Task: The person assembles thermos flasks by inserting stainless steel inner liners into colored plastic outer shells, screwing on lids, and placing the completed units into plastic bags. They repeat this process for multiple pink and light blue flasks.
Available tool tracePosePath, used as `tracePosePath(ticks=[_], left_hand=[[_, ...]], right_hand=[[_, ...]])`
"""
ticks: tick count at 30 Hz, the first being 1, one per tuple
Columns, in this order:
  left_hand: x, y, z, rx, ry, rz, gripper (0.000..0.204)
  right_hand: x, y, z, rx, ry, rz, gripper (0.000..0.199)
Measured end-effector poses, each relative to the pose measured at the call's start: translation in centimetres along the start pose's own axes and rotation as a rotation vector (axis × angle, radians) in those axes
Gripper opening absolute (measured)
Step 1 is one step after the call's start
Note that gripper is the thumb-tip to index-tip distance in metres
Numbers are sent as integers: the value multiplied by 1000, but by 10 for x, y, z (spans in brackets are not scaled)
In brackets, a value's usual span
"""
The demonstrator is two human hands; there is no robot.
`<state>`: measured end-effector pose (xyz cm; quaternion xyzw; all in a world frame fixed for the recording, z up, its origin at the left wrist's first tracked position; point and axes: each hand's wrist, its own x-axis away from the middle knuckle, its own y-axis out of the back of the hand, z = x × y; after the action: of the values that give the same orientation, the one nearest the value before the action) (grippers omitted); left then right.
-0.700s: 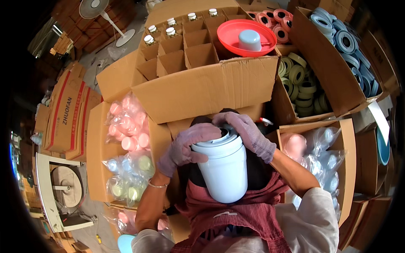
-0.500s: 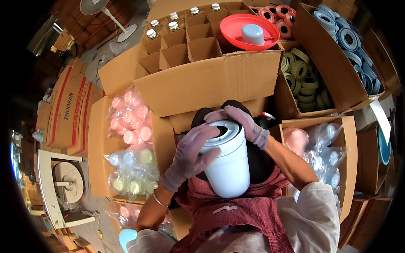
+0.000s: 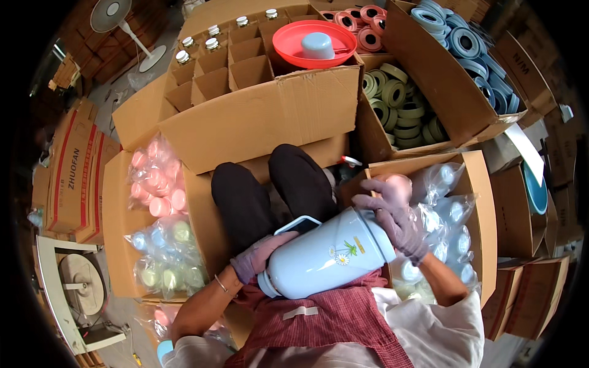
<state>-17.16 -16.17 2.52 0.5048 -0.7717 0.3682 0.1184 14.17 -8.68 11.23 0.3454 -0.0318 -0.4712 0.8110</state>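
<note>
A light blue thermos flask (image 3: 325, 254) with a daisy decal lies tilted across my lap, its handle (image 3: 299, 224) on the far side. My left hand (image 3: 261, 253), in a greyish-purple glove, grips the flask at its left end beside the handle. My right hand (image 3: 396, 224), gloved alike, is at the wider right end; its fingers are apart and slightly blurred. Whether that palm touches the flask's end is hard to make out. Behind the right hand a rounded pink piece (image 3: 397, 184) shows at the edge of the right carton.
A divided carton (image 3: 264, 116) with several silvery-necked bottles and a red dish (image 3: 288, 52) stands ahead. Cartons with green rings (image 3: 392, 92) and blue rings (image 3: 463, 43) are at the far right. Bagged pink cups (image 3: 156, 178) lie left; bagged blue cups (image 3: 457, 211) lie right.
The flask has turned from upright, ring end up, to lying sideways, its decal now showing. My left hand moved to its left end, my right hand to its right end. The view shifted.
</note>
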Motion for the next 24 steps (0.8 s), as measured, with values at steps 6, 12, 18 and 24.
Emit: tracePosePath(ticks=[6, 12, 18, 24], left_hand=[[31, -64, -88, -1359, -1167, -182, 28], [12, -29, -100, -1147, -692, -276, 29], [21, -77, -112, -1575, -1313, -218, 17], [10, -34, -110, -1325, -773, -270, 31]], right_hand=[[36, -53, -68, -1260, -680, -174, 46], [3, -23, -68, -477, -176, -208, 47], [-23, -18, -48, -1611, -820, -95, 35], [-25, -17, -56, -136, 111, -304, 43]])
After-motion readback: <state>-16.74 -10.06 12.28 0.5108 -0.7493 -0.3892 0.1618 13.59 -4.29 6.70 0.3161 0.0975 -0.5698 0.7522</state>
